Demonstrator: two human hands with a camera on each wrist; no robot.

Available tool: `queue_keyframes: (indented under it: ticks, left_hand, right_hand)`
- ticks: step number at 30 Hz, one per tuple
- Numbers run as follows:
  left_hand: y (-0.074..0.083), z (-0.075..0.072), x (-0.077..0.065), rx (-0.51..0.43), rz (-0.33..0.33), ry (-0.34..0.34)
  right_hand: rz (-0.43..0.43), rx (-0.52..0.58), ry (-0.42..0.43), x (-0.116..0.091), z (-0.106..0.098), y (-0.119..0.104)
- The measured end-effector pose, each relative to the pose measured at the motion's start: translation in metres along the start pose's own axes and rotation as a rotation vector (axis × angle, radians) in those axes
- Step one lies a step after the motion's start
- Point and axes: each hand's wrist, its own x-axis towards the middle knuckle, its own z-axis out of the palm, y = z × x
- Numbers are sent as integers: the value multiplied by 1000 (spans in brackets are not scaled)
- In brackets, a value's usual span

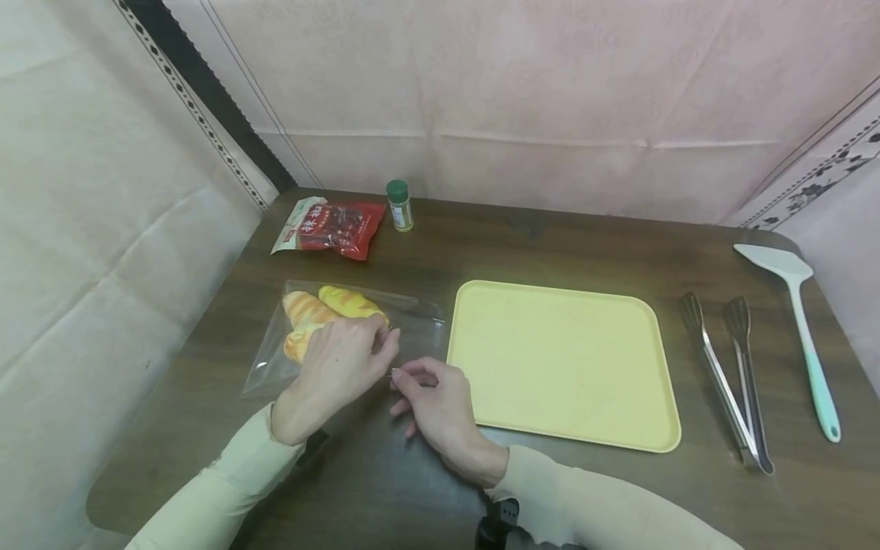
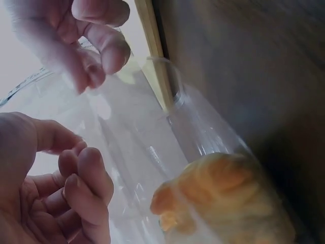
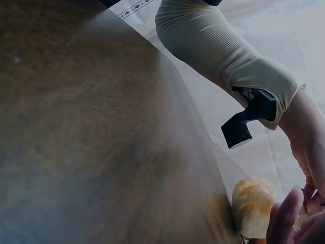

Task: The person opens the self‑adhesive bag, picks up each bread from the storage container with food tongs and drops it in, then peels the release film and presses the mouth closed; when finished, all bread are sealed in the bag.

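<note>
A clear plastic bag lies on the table at the left, its opening toward the right. Inside are a striped bread roll, a yellow bread roll and a golden bread roll. My left hand reaches over the bag and pinches the film near its mouth with thumb and fingers, partly covering the bread. Close beside it, my right hand pinches the bag's edge between thumb and forefinger. The left wrist view shows film stretching between both hands, with bread behind it.
Right of the hands lies a yellow tray. Beyond it are metal tongs and a spatula with a mint handle. At the back stand a red snack packet and a green-capped bottle.
</note>
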Motion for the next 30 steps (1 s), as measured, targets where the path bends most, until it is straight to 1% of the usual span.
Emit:
queue_keyframes:
  ticks: [3, 6, 9, 12, 14, 17, 18, 20, 25, 27, 30]
  left_hand:
    - [0, -5, 3, -31, 19, -1]
    - [-1, -14, 9, -74, 42, 12]
    - [-3, -26, 19, -121, 38, 7]
    - [-5, -39, 31, -150, 53, -15]
    - [-8, -46, 41, -158, 90, -26]
    - [-13, -55, 59, -135, 171, -52]
    - [-14, -57, 65, -118, 198, -69]
    - [-18, -59, 78, -75, 242, -130]
    - [-21, -56, 106, 57, 346, -321]
    - [-21, -54, 114, 97, 382, -365]
    - [-20, -49, 123, 129, 414, -414]
  right_hand:
    - [-2, -2, 4, 1, 0, 0]
    - [-1, -6, 3, 2, 0, 1]
    - [3, -9, 7, 2, 0, 1]
    - [8, -12, 16, 3, 0, 2]
    - [5, -15, 22, 4, 0, 2]
    - [-2, -18, 26, 4, 1, 1]
    - [-5, -18, 25, 4, 1, 1]
    - [-6, -14, 23, 4, 1, 0]
    - [6, -2, 25, 3, 2, -1]
    - [13, 0, 23, 2, 2, -1]
    - [22, -2, 17, 2, 1, 0]
